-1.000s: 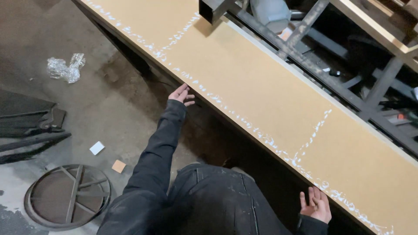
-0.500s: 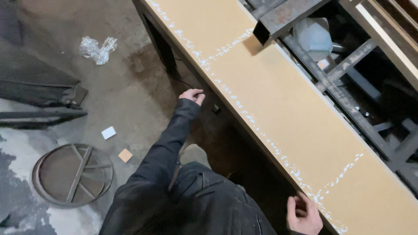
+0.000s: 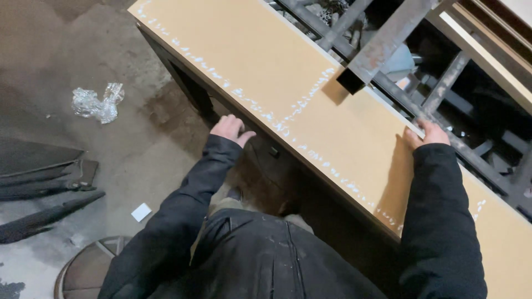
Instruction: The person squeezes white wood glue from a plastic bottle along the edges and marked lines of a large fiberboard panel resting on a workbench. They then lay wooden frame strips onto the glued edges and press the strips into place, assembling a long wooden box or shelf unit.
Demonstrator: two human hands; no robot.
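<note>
Workshop board (image 3: 310,105): both hands at opposite edges.

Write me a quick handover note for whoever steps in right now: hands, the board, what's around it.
Left hand: at the near edge of the long tan board, fingers curled below it; grip hidden.
Right hand: reached across, fingers on the board's far edge.
The board lies flat on a dark metal frame; white crumbly lines run along its near edge and across it. A square steel tube hangs over the far edge.
On the floor: crumpled foil, a small white card.
Done: both hands on the board. Whether it is lifted cannot be told.
</note>
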